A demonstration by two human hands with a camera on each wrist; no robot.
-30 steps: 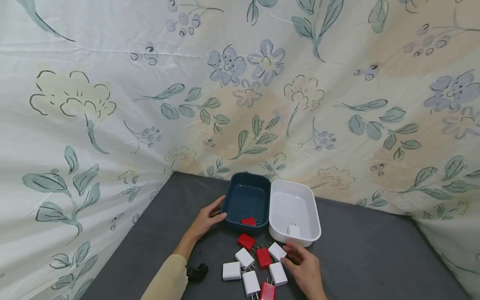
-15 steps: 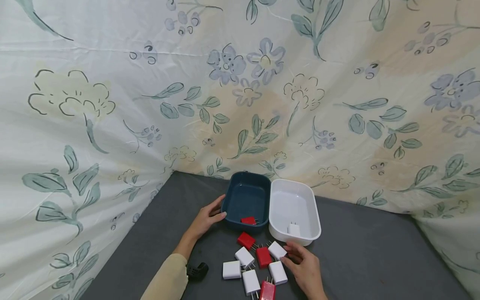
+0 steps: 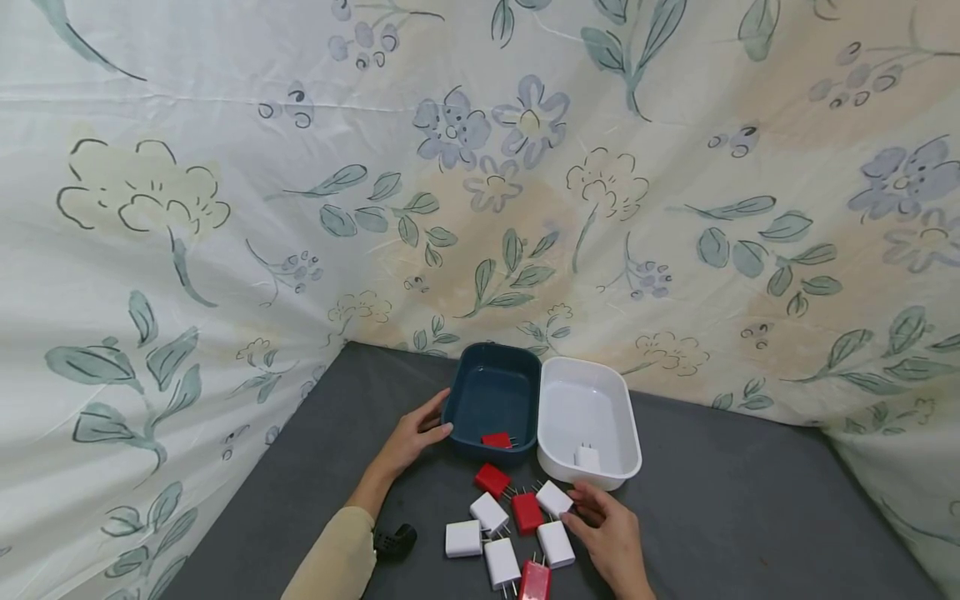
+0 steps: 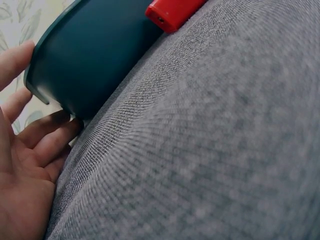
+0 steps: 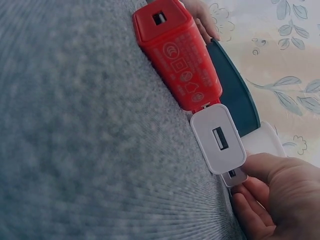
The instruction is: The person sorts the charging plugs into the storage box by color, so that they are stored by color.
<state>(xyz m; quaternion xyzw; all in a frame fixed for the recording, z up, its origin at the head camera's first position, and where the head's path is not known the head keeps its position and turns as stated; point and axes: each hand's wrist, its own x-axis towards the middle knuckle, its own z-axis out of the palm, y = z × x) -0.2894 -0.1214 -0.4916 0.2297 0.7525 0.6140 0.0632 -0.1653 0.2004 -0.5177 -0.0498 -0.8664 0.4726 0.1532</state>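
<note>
My left hand (image 3: 411, 435) rests against the left side of a dark blue bin (image 3: 491, 392), its thumb at the rim. The left wrist view shows relaxed fingers (image 4: 47, 137) at the bin's outer wall. My right hand (image 3: 609, 533) pinches a white USB wall charger (image 3: 554, 500) on the table between thumb and fingers. In the right wrist view that charger (image 5: 234, 178) is mostly hidden behind a nearer white charger (image 5: 218, 140). Around it lie several loose chargers, including a red charger (image 3: 527, 515) just to its left.
A white bin (image 3: 588, 400) stands against the blue one's right side, with a white charger (image 3: 587, 457) inside. One red charger (image 3: 497, 441) lies in the blue bin. A black curved object (image 3: 396, 543) is by the left sleeve. Floral cloth (image 3: 525, 208) hangs behind the grey table (image 3: 735, 500).
</note>
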